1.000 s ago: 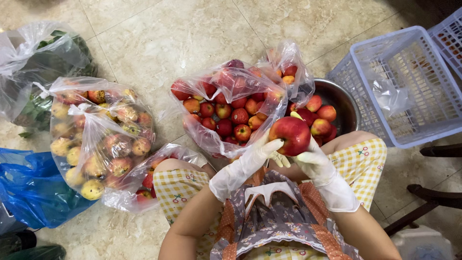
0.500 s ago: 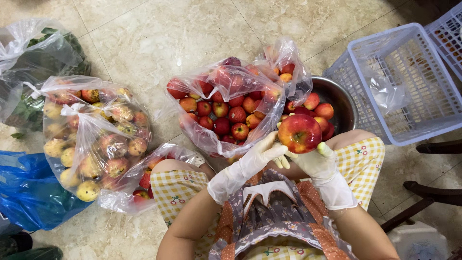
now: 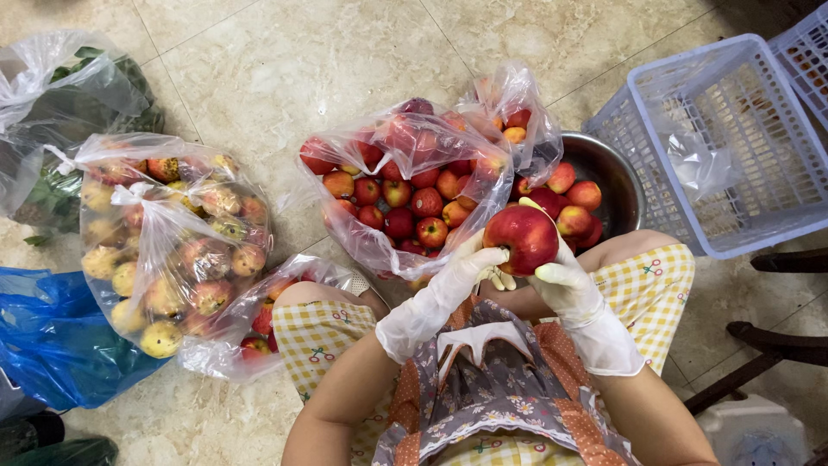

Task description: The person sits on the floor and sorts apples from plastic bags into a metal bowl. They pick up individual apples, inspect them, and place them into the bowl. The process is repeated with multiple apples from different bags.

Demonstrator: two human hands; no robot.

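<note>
You had that big red apple [image 3: 521,239] pinched between both hands, up over your lap and right in front of the open bag of red fruit [image 3: 405,194]. Left hand [image 3: 466,269] was cupped against its near side, right hand [image 3: 552,274] curled under it, both in thin white gloves.

What I'd have worried about: those gloves looked loose and slick, and the apple was big and round. Loosen either side and I reckon it would have rolled off your knees onto the tile floor [image 3: 285,60] and bruised. The fruit bag was also slumped open toward you with nothing propping it, so a nudge from a knee could probably have sent fruit spilling.

Around you things were tight. The steel bowl [image 3: 617,185] sat just past your right knee, already holding several red fruits, half covered by a smaller plastic bag [image 3: 517,108]. The pale plastic basket [image 3: 724,138] was beside that. On your left, a bag of yellowish fruit [image 3: 172,242] leaned against your knee, with a blue bag [image 3: 52,336] and a bag of greens [image 3: 60,112] behind it. A dark chair leg [image 3: 759,336] stuck in on your right.
</note>
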